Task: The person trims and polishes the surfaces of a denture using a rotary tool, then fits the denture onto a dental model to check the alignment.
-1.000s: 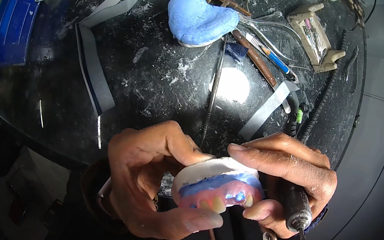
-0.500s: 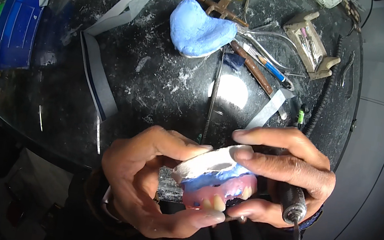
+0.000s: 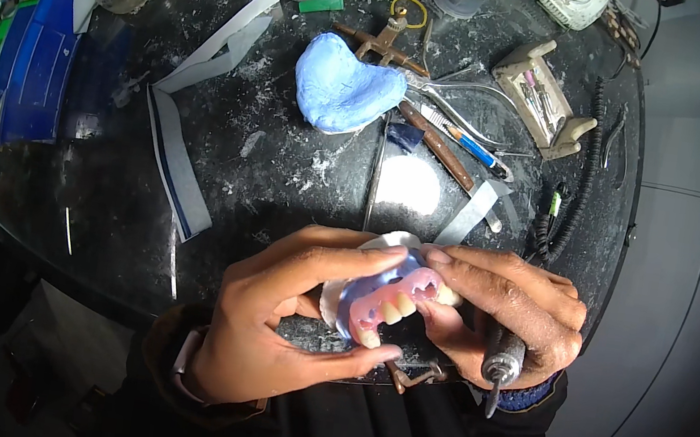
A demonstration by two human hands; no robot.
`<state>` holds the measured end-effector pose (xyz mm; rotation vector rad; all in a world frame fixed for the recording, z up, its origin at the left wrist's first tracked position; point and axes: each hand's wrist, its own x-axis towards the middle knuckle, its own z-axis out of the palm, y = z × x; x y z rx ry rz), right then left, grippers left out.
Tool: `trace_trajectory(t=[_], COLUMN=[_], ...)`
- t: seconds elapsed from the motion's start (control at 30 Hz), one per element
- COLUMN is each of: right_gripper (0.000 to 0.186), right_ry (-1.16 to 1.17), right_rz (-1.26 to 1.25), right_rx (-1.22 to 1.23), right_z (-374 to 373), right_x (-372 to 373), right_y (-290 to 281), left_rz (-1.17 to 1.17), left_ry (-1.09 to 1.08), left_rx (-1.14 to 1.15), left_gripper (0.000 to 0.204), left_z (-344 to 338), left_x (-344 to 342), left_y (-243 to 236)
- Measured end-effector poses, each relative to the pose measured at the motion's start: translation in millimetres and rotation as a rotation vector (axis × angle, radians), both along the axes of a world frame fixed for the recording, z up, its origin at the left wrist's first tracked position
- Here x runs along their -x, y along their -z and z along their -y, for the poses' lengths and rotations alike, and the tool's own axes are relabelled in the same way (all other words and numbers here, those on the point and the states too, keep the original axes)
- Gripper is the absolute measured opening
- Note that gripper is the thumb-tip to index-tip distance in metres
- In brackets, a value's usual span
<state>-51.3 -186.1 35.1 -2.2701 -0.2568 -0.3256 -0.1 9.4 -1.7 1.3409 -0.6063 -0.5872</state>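
Observation:
Between my hands is a dental model [image 3: 330,302] of white plaster with a blue layer. On it sits a pink denture base [image 3: 368,306] with several cream teeth, turned up toward me. My left hand [image 3: 258,318] grips the model's left side, thumb at the near edge and fingers over the top. With its fingertips, my right hand [image 3: 523,303] pinches the right end. A dark rotary handpiece [image 3: 503,361] is also tucked in that hand, its bur pointing toward me. The far side of the model is hidden by my fingers.
Beyond my hands lie a blue-topped cast [image 3: 347,87], pliers [image 3: 456,112], a brown-handled tool [image 3: 442,146] and a bur holder [image 3: 535,101]. Folded paper strips [image 3: 174,152] rest at left, near blue plastic boxes [image 3: 38,68]. A coiled cord [image 3: 589,164] runs along the right edge.
Both hands have tilted the model, so the denture's teeth and arch now face up more. My left hand has shifted its fingers over the top. The handpiece has moved slightly left with my right hand.

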Motion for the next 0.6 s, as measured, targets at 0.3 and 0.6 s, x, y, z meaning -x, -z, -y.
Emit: trace_trajectory(t=[0.3, 0.6], right_gripper=[0.03, 0.029], right_ry=[0.023, -0.074], right_rz=[-0.023, -0.171], right_rx=[-0.027, -0.162], right_z=[1, 6], right_x=[0, 1], right_y=[-7, -24], left_rz=[0.097, 0.66], left_ry=[-0.147, -0.196], left_rx=[-0.314, -0.31], left_gripper=[0.063, 0.032], left_z=[-5, 6], left_x=[-1, -15], left_y=[-5, -18])
